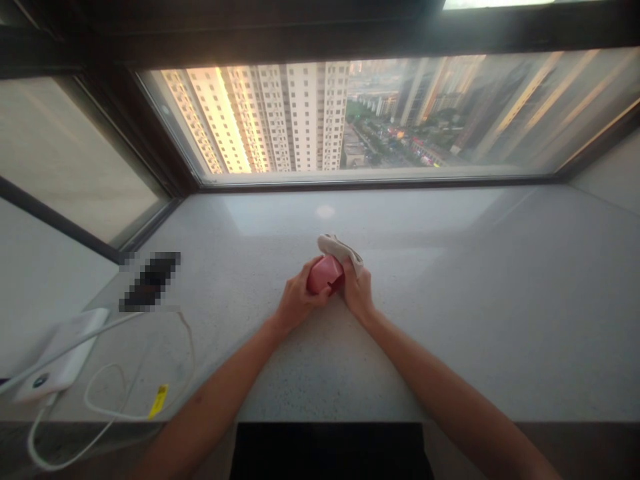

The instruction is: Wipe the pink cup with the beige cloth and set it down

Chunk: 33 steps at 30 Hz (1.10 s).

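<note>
The left hand (pixel 297 295) is clamping its fingers on a pink object (pixel 325 272), the right hand (pixel 358 292) on a cloth (pixel 337 249), whose long axis is pointing toward ten o'clock.

Pixel blocks mask a dark object (pixel 151 281) near the surface (pixel 475 300)'s left edge — unidentifiable; the left hand (pixel 299 293) partly hides a pink object (pixel 326 272) — the right hand (pixel 358 291), a cloth (pixel 339 249).

A pale grey, faintly speckled ledge (pixel 500 313) spreads beneath the left hand (pixel 301 293) and right hand (pixel 358 287). Well left of the left hand lies a dark, pixelated object (pixel 151 281); closer to the body, a white box (pixel 70 347) and a looping white cable (pixel 188 333) with a yellow tag (pixel 159 401).
</note>
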### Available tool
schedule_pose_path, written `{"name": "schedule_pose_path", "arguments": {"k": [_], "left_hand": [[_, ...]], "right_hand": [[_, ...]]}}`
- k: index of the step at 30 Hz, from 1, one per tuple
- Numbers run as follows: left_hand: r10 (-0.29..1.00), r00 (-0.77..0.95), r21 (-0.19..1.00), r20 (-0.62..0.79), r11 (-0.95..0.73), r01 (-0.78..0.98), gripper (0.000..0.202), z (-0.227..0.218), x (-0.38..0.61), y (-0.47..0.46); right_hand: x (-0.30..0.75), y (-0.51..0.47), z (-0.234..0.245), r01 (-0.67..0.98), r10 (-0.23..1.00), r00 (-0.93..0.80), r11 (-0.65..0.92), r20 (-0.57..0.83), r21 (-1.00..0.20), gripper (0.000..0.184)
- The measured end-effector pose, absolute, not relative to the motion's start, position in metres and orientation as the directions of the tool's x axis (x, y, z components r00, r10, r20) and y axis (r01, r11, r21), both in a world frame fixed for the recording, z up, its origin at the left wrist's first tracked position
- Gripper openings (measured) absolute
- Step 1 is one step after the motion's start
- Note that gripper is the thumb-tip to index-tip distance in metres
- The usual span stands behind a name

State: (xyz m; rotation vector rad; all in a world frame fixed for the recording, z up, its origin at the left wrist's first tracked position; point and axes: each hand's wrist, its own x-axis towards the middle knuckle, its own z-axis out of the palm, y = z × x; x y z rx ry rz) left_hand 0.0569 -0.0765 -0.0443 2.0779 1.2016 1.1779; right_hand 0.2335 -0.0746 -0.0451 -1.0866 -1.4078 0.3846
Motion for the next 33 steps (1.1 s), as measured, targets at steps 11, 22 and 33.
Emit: {"name": "schedule_pose_path", "arguments": {"k": [11,22,33], "left_hand": [[0.887,0.253,0.76,0.386,-0.461,0.458,0.057,-0.057,0.053,-0.073],[0.781,0.489,0.75,0.389,-0.577,0.325,0.071,-0.049,0.053,-0.079],[0.872,0.391,0.803,0.293,-0.447,0.395,0.063,-0.047,0.056,-0.076]], "right_hand": [[0.23,-0.084,-0.036,0.441,0.614,-0.122,0.737,0.78,-0.512,0.045],[0.24,-0.064,-0.053,0.215,0.833,0.313,0.406,0.456,-0.888,0.047],[0.248,-0.078,-0.026,0.556,0.562,-0.286,0.757,0.776,-0.344,0.048]]}}
